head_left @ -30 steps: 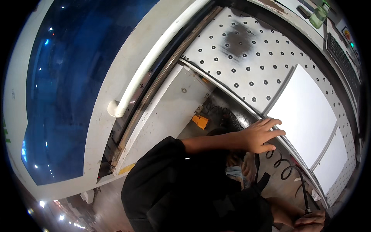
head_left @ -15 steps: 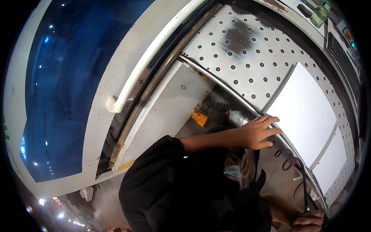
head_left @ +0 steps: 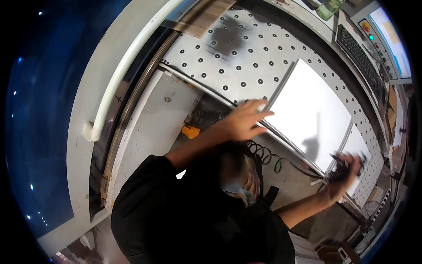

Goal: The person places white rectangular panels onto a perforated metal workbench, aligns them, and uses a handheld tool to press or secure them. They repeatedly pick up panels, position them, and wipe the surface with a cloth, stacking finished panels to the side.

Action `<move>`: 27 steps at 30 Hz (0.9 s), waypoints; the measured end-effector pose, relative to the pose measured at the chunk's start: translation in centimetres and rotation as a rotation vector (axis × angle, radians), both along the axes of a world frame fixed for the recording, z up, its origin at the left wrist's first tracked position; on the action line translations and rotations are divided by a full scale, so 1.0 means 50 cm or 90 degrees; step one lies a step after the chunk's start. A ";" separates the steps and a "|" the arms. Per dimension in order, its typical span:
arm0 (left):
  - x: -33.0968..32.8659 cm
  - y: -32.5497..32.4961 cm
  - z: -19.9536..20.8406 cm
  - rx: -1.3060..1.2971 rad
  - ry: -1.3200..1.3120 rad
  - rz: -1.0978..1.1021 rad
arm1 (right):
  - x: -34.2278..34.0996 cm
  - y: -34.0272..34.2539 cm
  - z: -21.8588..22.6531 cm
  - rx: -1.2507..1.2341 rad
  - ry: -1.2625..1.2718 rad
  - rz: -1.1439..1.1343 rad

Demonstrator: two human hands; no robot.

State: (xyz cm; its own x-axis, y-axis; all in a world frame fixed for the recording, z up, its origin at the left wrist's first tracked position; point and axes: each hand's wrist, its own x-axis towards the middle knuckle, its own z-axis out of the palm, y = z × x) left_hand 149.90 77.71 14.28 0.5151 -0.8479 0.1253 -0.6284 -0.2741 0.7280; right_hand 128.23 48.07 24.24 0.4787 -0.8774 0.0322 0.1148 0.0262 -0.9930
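My left hand [head_left: 246, 121] is open, fingers spread, at the front edge of a perforated-looking white work table [head_left: 246, 83] dotted with black studs. Its fingertips are beside the near left corner of a large white panel [head_left: 307, 105]; contact is unclear. A smaller white panel [head_left: 361, 143] lies to the right of the large one. Over the smaller panel, my right hand [head_left: 349, 176] grips a black tool [head_left: 337, 170], blurred by motion, that looks like an air blow gun. A dark coiled hose [head_left: 266, 154] hangs along the table front toward it. The tool's shadow falls on the large panel.
A machine with a blue window [head_left: 39, 110] and white handle bar [head_left: 118, 75] fills the left. Behind the table stand a keyboard [head_left: 360, 57], a lit screen [head_left: 389, 35] and a green bottle [head_left: 327, 9]. A yellow-orange object [head_left: 190, 132] sits below the table.
My right hand has risen from low at the right to over the smaller panel, bringing the air blow gun and hose up. The view has shifted right; my left hand stays near the table edge.
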 end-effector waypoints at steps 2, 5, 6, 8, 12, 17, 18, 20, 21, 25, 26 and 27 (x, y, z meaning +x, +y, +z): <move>0.044 0.021 -0.008 0.011 -0.022 0.072 | 0.082 0.024 -0.063 0.036 0.157 0.110; 0.119 0.055 -0.030 -0.006 -0.087 0.164 | 0.175 0.111 -0.093 -0.006 0.280 0.336; 0.146 0.063 -0.036 0.018 -0.083 0.201 | 0.200 0.141 -0.098 -0.001 0.280 0.360; 0.211 0.077 -0.055 0.037 -0.088 0.254 | 0.229 0.183 -0.107 0.007 0.273 0.396; 0.362 0.082 -0.129 0.028 -0.154 0.324 | 0.239 0.205 -0.133 -0.001 0.262 0.408; 0.535 0.049 -0.205 0.091 -0.254 0.395 | 0.222 0.218 -0.128 -0.028 0.299 0.381; 0.560 0.036 -0.218 0.128 -0.266 0.404 | 0.220 0.220 -0.126 -0.018 0.297 0.368; 0.573 0.011 -0.245 0.203 -0.313 0.433 | 0.217 0.224 -0.121 0.006 0.290 0.345; 0.574 -0.001 -0.256 0.205 -0.329 0.438 | 0.212 0.224 -0.116 0.002 0.285 0.349; 0.527 -0.011 -0.260 0.179 -0.377 0.423 | 0.212 0.239 -0.082 0.003 0.307 0.441; 0.515 -0.010 -0.250 0.170 -0.380 0.410 | 0.221 0.244 -0.073 -0.012 0.324 0.494; 0.499 -0.008 -0.241 0.163 -0.381 0.399 | 0.229 0.248 -0.071 -0.028 0.340 0.550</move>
State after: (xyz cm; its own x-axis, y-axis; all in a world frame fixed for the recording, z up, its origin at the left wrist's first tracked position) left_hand 174.85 77.30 2.21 0.8014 -0.4722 0.3672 -0.5630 -0.8027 0.1967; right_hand 139.67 60.49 20.71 0.9094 -0.2284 -0.3476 -0.3853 -0.1474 -0.9110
